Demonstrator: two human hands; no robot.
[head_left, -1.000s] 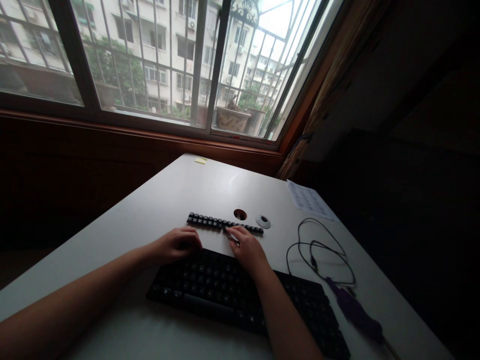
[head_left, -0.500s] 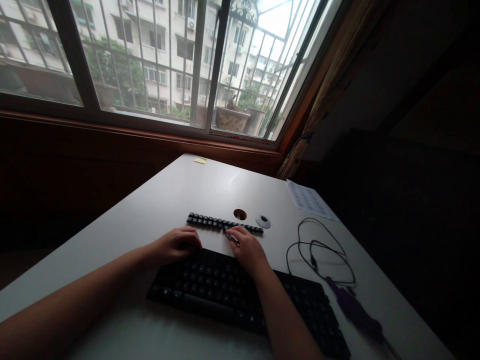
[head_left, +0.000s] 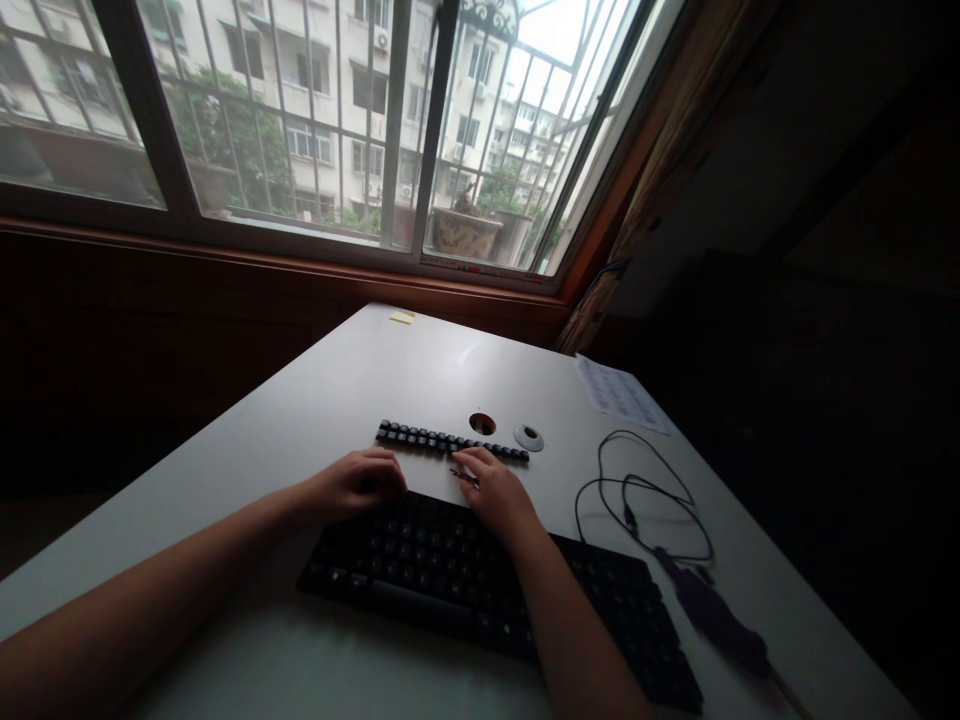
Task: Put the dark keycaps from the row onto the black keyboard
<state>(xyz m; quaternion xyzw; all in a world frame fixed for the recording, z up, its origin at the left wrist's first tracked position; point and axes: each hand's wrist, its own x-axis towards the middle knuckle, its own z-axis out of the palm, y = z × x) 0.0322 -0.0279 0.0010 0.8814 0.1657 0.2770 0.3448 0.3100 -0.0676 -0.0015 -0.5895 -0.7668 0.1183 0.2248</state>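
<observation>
A black keyboard lies on the white table below my hands. My left hand rests at its back left edge, fingers curled; whether they grip anything is hidden. Just beyond the keyboard's back edge, my right hand is closed around a thin metal tool, whose tips poke out to the left under the fingers. Its forefinger reaches the front of two rows of loose black keycaps, which are lined up behind the keyboard. The right forearm covers part of the keyboard.
Behind the keycaps are a round table hole and a grey ring cover. A black cable loops at right, near a purple duster-like thing. Printed paper and a yellow note lie farther back.
My right fingertips have eased slightly away from the front keycap row, and the metal tool shows more clearly. My left hand keeps its place. The whole view has shifted a little.
</observation>
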